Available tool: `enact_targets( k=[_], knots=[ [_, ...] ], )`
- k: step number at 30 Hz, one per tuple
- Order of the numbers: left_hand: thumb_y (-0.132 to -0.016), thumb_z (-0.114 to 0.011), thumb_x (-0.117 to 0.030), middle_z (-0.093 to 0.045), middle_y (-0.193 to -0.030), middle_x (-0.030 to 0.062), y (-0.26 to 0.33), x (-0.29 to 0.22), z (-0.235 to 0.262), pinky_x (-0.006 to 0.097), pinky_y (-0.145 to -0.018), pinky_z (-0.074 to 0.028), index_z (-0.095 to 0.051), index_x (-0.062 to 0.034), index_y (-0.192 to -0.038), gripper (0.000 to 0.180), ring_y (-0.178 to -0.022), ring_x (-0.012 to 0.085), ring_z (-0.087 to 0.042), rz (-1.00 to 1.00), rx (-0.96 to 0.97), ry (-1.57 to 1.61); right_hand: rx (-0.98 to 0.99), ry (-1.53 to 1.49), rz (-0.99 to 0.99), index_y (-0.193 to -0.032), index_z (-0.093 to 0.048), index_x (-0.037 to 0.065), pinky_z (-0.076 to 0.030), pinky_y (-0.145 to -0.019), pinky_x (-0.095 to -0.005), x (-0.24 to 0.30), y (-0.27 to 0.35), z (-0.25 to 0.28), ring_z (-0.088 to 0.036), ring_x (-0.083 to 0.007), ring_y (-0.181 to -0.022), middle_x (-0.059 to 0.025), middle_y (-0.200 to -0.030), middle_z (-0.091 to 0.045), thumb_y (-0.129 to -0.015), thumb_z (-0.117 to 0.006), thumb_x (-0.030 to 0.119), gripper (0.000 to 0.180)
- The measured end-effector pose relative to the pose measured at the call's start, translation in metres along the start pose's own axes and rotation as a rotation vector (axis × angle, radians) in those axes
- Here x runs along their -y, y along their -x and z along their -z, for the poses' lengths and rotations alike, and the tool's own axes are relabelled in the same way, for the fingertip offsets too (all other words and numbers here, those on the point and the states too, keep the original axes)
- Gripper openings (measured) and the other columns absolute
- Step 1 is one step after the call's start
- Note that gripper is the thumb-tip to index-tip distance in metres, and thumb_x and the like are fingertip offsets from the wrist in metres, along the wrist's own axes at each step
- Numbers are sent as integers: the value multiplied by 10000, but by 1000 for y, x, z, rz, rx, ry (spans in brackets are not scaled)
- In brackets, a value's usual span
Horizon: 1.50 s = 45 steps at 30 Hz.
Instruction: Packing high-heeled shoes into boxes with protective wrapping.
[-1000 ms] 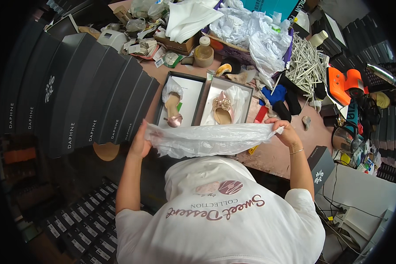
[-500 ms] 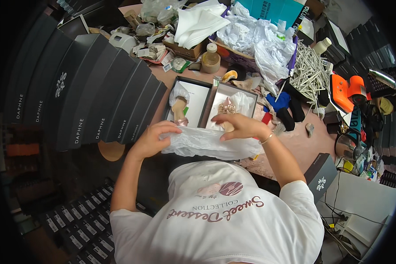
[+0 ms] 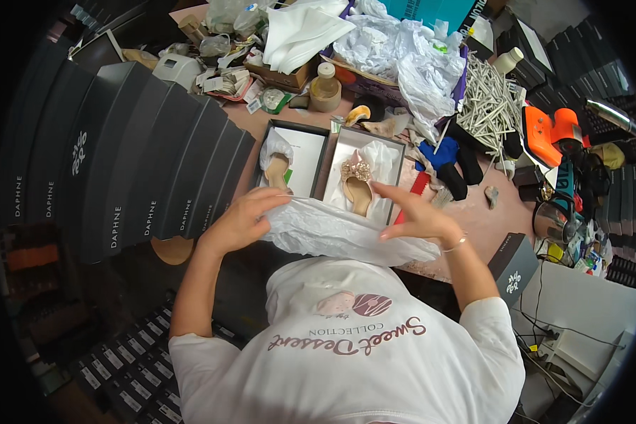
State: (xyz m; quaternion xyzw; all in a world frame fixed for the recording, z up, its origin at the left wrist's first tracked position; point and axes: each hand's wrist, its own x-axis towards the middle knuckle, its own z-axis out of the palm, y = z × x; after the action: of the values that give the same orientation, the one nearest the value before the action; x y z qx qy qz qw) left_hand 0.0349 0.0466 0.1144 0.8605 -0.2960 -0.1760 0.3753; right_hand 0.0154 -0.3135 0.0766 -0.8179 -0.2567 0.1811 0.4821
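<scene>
My left hand [image 3: 244, 220] pinches the left end of a sheet of white tissue paper [image 3: 332, 230], which drapes over the near edges of two shoebox halves. My right hand [image 3: 425, 220] hovers over the paper's right part, thumb and fingers apart, holding nothing. In the left half [image 3: 326, 159] lies a sandal [image 3: 278, 171] with a beige insole, white paper stuffed at its far end; its near end is hidden. Another sandal [image 3: 359, 194], with a sparkly pink bow, rests on white paper in the right half [image 3: 401, 161].
Dark shoeboxes [image 3: 148, 155] form a stack at the left. At the back, a bin [image 3: 374, 88] overflows with crumpled white paper beside a heap of pale sticks [image 3: 493, 99]. An orange device [image 3: 540, 134] and another dark box [image 3: 514, 268] are at the right.
My right hand has drawn back from the bow sandal toward the right, uncovering its insole. My left hand stays at the paper's left end. The view has shifted slightly.
</scene>
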Motion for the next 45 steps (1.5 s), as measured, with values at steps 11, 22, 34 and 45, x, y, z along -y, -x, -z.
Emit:
enact_targets(
  k=[11, 22, 34, 45],
  knots=[
    [-824, -549, 49, -586, -945, 83, 55, 15, -12, 227, -694, -482, -632, 30, -1001, 196, -763, 102, -565, 173, -593, 590, -139, -256, -480, -940, -634, -29, -486, -691, -358, -73, 3, -69, -629, -259, -742, -167, -850, -652, -866, -611, 155, 200],
    [-892, -571, -21, -619, -1023, 62, 0, 32, -146, 221, -828, -475, -602, 25, -1125, 240, -931, 98, -585, 403, -474, 825, -313, -1125, -932, -1087, -583, -37, -547, -714, -346, -101, -28, -134, -654, -207, -796, -102, -935, -660, -922, -534, 103, 222],
    [-866, -634, -232, -481, -1300, 159, -49, 41, -163, 366, -906, -480, -346, -18, -1375, 623, -1086, 265, -557, 278, -185, 1725, -28, -505, -386, -1035, -632, -27, -476, -698, -272, 25, -8, -104, -572, -102, -758, -33, -848, -653, -908, -556, 129, 215],
    [-808, -645, -200, -536, -1219, 189, 44, -16, -88, 350, -829, -524, -355, -10, -1354, 647, -1041, 273, -591, 451, 135, 1634, -473, 804, -148, -854, -579, 37, -492, -609, -418, 5, -28, -14, -614, -327, -702, -134, -760, -593, -758, -593, 70, 102]
  ],
)
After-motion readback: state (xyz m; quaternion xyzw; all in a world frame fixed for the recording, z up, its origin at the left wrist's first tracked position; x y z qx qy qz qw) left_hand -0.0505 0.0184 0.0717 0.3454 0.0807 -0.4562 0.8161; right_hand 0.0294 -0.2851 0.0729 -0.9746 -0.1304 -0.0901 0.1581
